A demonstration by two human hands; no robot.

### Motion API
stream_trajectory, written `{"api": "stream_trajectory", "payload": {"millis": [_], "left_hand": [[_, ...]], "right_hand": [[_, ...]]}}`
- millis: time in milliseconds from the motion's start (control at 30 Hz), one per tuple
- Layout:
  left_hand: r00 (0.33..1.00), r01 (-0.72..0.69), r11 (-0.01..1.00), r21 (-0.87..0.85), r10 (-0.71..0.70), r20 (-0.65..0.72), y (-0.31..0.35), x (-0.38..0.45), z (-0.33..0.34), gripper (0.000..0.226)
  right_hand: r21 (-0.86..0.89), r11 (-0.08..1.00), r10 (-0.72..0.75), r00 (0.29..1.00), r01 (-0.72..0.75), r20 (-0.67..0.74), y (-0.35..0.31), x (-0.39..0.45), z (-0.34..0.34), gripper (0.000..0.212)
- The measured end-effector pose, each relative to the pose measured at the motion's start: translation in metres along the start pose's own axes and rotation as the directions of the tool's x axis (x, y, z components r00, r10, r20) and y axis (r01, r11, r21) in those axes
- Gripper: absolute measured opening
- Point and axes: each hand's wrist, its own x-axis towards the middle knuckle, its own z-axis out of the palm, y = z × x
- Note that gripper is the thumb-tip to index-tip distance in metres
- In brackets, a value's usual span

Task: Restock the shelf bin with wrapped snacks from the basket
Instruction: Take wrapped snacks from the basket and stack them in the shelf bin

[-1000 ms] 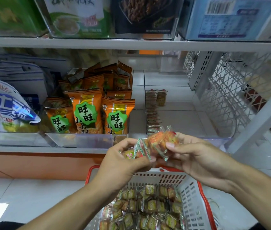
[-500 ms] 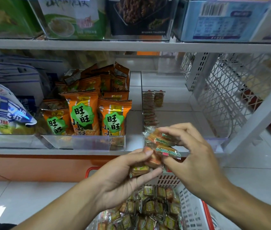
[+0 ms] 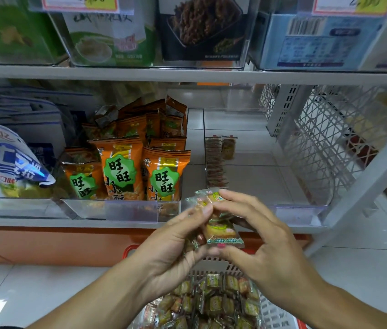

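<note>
You've got a small bunch of wrapped snacks pinched between both hands, held in the air just in front of the shelf's front edge and above the basket. Your left hand curls its fingers and thumb around the left side of the bunch; your right hand clamps it from the right, fingertips on top and thumb beneath. Below, the red-rimmed basket holds plenty more. Straight ahead, the clear shelf bin has only a thin row of snacks along its left wall. Orange snack bags fill the neighbouring bin to the left.
</note>
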Motion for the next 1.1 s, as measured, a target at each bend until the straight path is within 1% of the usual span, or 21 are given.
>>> {"api": "stream_trajectory", "payload": {"millis": [67, 100, 133, 200, 233, 267, 300, 367, 400, 467, 533, 567, 600, 633, 700, 767, 833, 900, 967, 1100], "left_hand": [[1.000, -0.028, 1.000, 0.008, 0.029, -0.010, 0.002, 0.002, -0.002, 0.042], [0.999, -0.038, 0.999, 0.005, 0.039, -0.013, 0.003, 0.003, -0.003, 0.041], [0.999, -0.048, 0.999, 0.006, 0.048, -0.011, 0.003, 0.004, -0.004, 0.040], [0.998, -0.064, 0.996, 0.060, 0.064, -0.008, 0.003, 0.005, -0.006, 0.037], [0.997, -0.067, 0.992, 0.109, 0.070, -0.020, 0.002, 0.005, -0.006, 0.037], [0.997, -0.069, 0.984, 0.162, 0.075, -0.034, 0.001, 0.005, -0.005, 0.037], [0.996, -0.067, 0.977, 0.204, 0.077, -0.042, 0.000, 0.004, -0.005, 0.039], [0.997, -0.041, 0.969, 0.243, 0.054, -0.047, -0.001, 0.004, -0.005, 0.042], [0.998, -0.022, 0.966, 0.258, 0.035, -0.045, -0.002, 0.004, -0.006, 0.044], [0.999, 0.009, 0.954, 0.301, 0.003, -0.041, -0.001, 0.003, -0.007, 0.046], [0.999, 0.032, 0.940, 0.340, -0.022, -0.034, 0.000, 0.001, -0.007, 0.050], [0.999, 0.046, 0.935, 0.350, -0.038, -0.031, 0.001, 0.000, -0.007, 0.053], [0.998, 0.063, 0.932, 0.356, -0.057, -0.028, 0.003, -0.001, -0.007, 0.056], [0.997, 0.078, 0.927, 0.366, -0.075, -0.022, 0.004, -0.002, -0.006, 0.059], [0.995, 0.096, 0.910, 0.403, -0.094, -0.026, 0.006, -0.003, -0.006, 0.061], [0.993, 0.114, 0.900, 0.420, -0.111, -0.032, 0.006, -0.004, -0.004, 0.054], [0.992, 0.126, 0.907, 0.403, -0.127, -0.024, 0.004, -0.004, -0.003, 0.044], [0.994, 0.103, 0.919, 0.380, -0.106, -0.012, 0.003, -0.002, -0.002, 0.042], [0.998, 0.057, 0.937, 0.344, -0.056, -0.013, 0.005, 0.000, -0.002, 0.041], [0.997, -0.024, 0.954, 0.299, 0.046, -0.066, 0.007, 0.003, -0.003, 0.042]], "right_hand": [[-0.023, 1.000, 0.006, 0.998, -0.005, 0.063, -0.001, 0.000, -0.002, 0.068], [-0.011, 1.000, 0.012, 0.997, -0.011, 0.079, -0.001, 0.000, -0.001, 0.066], [0.041, 0.999, 0.032, 0.997, -0.035, 0.075, -0.002, 0.000, 0.000, 0.059], [0.247, 0.959, 0.143, 0.990, -0.138, -0.005, -0.003, 0.002, 0.002, 0.037], [0.347, 0.919, 0.218, 0.975, -0.189, -0.046, -0.004, 0.005, 0.002, 0.025], [0.424, 0.874, 0.287, 0.956, -0.236, -0.059, -0.003, 0.007, 0.000, 0.017], [0.486, 0.824, 0.349, 0.937, -0.291, -0.030, -0.001, 0.010, -0.004, 0.018], [0.551, 0.711, 0.441, 0.888, -0.436, 0.134, 0.002, 0.015, -0.013, 0.036], [0.539, 0.670, 0.470, 0.854, -0.511, 0.225, 0.003, 0.017, -0.018, 0.046], [0.492, 0.593, 0.521, 0.770, -0.637, 0.368, 0.006, 0.019, -0.024, 0.056], [0.479, 0.510, 0.552, 0.699, -0.714, 0.455, 0.006, 0.020, -0.026, 0.063], [0.478, 0.486, 0.555, 0.681, -0.732, 0.478, 0.007, 0.020, -0.028, 0.065], [0.470, 0.483, 0.550, 0.674, -0.739, 0.494, 0.006, 0.020, -0.031, 0.065], [0.448, 0.504, 0.537, 0.675, -0.738, 0.507, 0.005, 0.020, -0.034, 0.065], [0.383, 0.582, 0.478, 0.682, -0.718, 0.553, 0.002, 0.020, -0.041, 0.069], [0.318, 0.652, 0.430, 0.681, -0.688, 0.593, 0.000, 0.018, -0.044, 0.071], [0.289, 0.694, 0.434, 0.703, -0.659, 0.563, 0.001, 0.016, -0.044, 0.059], [0.327, 0.691, 0.443, 0.735, -0.645, 0.512, 0.002, 0.016, -0.044, 0.039], [0.387, 0.668, 0.449, 0.759, -0.636, 0.472, 0.003, 0.018, -0.047, 0.027], [0.493, 0.603, 0.500, 0.779, -0.627, 0.379, 0.004, 0.023, -0.054, 0.024]]}}
